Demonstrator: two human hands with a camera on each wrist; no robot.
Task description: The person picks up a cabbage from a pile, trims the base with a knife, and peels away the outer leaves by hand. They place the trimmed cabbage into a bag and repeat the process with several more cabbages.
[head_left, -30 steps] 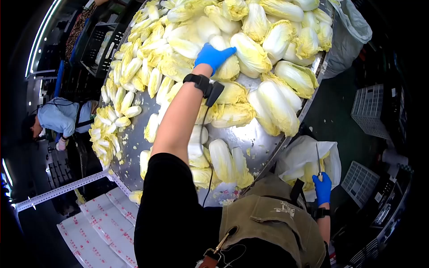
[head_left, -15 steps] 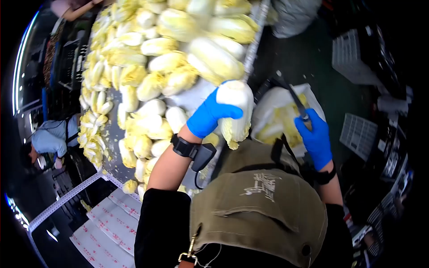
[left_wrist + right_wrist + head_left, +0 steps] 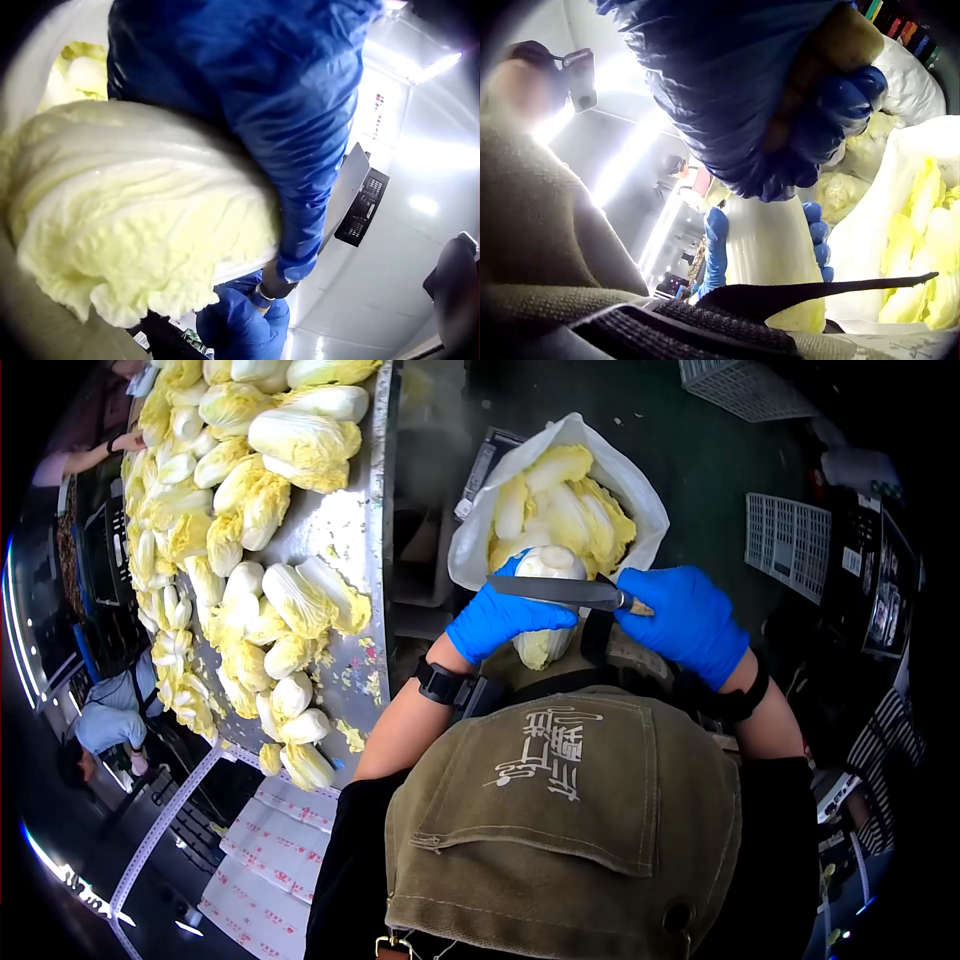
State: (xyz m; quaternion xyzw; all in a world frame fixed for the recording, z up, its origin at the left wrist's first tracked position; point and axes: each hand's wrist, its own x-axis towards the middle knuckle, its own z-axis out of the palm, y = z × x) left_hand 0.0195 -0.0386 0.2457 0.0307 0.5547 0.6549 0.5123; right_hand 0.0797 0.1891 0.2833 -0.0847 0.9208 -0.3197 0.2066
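My left hand (image 3: 505, 615), in a blue glove, grips a pale napa cabbage (image 3: 545, 645) in front of my apron, stem end up. My right hand (image 3: 672, 615), also gloved in blue, holds a knife by its wooden handle; the blade (image 3: 555, 591) lies across the cabbage near its stem end. In the left wrist view the leafy cabbage (image 3: 142, 225) fills the frame under the glove (image 3: 262, 112). The right wrist view shows gloved fingers curled round the handle (image 3: 832, 45), with the cabbage (image 3: 769, 247) beyond.
A white bag (image 3: 640, 495) of trimmed cabbage stands open just past my hands. The steel table (image 3: 375, 510) to the left carries a heap of cabbages (image 3: 260, 490). White crates (image 3: 790, 540) lie at right. Another person (image 3: 105, 725) works at lower left.
My left hand picked a cabbage off the table heap and brought it in front of my body. My right hand raised the knife from beside the bag and laid its blade across it.
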